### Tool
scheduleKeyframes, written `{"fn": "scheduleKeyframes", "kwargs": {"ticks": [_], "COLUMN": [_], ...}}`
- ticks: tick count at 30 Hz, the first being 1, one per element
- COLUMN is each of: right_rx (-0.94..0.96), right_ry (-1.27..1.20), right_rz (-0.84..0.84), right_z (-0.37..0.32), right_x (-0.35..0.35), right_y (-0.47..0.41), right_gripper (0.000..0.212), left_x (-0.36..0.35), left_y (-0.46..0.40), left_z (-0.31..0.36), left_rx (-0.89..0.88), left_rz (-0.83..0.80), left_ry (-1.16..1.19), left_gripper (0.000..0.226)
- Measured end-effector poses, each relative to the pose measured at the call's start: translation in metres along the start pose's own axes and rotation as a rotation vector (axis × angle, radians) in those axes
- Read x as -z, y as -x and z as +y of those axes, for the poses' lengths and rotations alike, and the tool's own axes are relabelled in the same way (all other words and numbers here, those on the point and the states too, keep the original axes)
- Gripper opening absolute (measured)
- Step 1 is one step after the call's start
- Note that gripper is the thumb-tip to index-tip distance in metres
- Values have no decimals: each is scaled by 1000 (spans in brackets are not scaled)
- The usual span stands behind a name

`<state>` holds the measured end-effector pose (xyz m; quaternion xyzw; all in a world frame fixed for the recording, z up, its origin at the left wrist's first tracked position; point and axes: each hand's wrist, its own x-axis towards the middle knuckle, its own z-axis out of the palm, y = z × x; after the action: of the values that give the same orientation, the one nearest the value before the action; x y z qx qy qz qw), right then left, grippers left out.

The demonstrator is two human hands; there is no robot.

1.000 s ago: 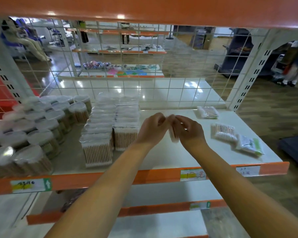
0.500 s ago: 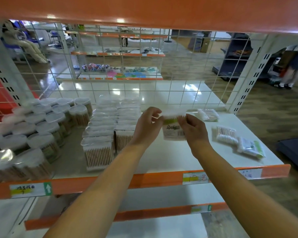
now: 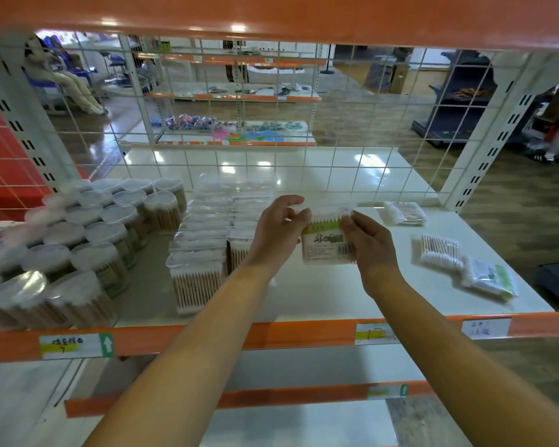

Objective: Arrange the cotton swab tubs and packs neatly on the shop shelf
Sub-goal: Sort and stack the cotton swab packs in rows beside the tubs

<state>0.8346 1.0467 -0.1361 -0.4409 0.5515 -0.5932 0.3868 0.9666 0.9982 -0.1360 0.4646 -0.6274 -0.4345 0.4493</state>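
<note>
A cotton swab pack (image 3: 328, 241) with a green label hangs upright above the white shelf (image 3: 320, 295), its printed face toward me. My left hand (image 3: 279, 232) pinches its top left corner and my right hand (image 3: 368, 243) pinches its top right edge. Two rows of standing swab packs (image 3: 207, 250) fill the shelf just left of my hands. Round clear tubs (image 3: 88, 233) of swabs stand in rows at the far left. Three loose packs lie flat on the right: one at the back (image 3: 404, 212), one in the middle (image 3: 439, 250), and a green-labelled one (image 3: 489, 277) near the front.
A white wire grid (image 3: 271, 150) closes the shelf's back. An orange shelf beam (image 3: 271, 17) runs overhead, and an orange front rail (image 3: 271, 338) with price labels edges the shelf. A slotted upright (image 3: 497, 137) stands at the right rear. Lower shelves sit beneath.
The pack has turned from edge-on to upright with its label facing me, and both hands have lifted it slightly and moved it farther back over the shelf.
</note>
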Motion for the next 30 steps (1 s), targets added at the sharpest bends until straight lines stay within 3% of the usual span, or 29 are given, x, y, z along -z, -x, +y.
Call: {"fn": "scheduleKeyframes", "kwargs": {"ticks": [5, 8, 13, 18, 24, 30], "right_rx": [94, 265, 458, 321, 368, 380], "right_ry": [139, 335, 593, 640, 642, 617], "right_rz": [117, 246, 54, -35, -96, -41], "right_z": [10, 12, 12, 7, 2, 5], "right_x": [-6, -7, -16, -25, -26, -19], "right_y": [-2, 1, 11, 21, 30, 27], "right_gripper": [7, 16, 20, 36, 19, 26], "left_x": [9, 12, 13, 11, 5, 1], "left_y": [6, 9, 12, 16, 18, 25], "left_z": [1, 0, 0, 1, 4, 10], "left_rx": [-24, -39, -65, -107, -66, -97], "left_rz": [34, 64, 162, 207, 171, 89], "left_ry": [-48, -77, -119, -259, -242, -176], "left_gripper": [29, 28, 21, 18, 16, 14]}}
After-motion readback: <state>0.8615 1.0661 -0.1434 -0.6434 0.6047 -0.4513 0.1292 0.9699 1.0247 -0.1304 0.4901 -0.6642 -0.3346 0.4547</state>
